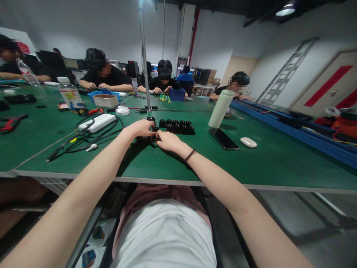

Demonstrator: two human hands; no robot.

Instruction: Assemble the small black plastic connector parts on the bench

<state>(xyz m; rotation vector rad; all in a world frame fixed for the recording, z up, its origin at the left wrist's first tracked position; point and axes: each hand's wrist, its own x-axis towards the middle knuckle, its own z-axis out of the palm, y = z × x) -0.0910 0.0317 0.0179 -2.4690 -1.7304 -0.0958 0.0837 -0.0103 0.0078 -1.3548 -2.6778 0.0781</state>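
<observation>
My left hand point(141, 128) and my right hand point(169, 140) meet over the green table, fingertips bent inward. Between them is a small black block-like part point(155, 129), with the fingers of both hands closed on it. Its exact kind is too small to make out, and the fingers cover much of it. More black pieces lie under and beside my left hand, partly hidden. Just beyond my right hand stand rows of small black parts point(180, 127), close together on the table.
A metal pole point(145, 63) rises behind my hands. On the left lie a white power strip point(97, 123), black cables and an earbud point(92, 147). To the right are a pale green bottle point(221, 109), a phone point(224, 139) and a white case point(248, 142). Several people sit across the table.
</observation>
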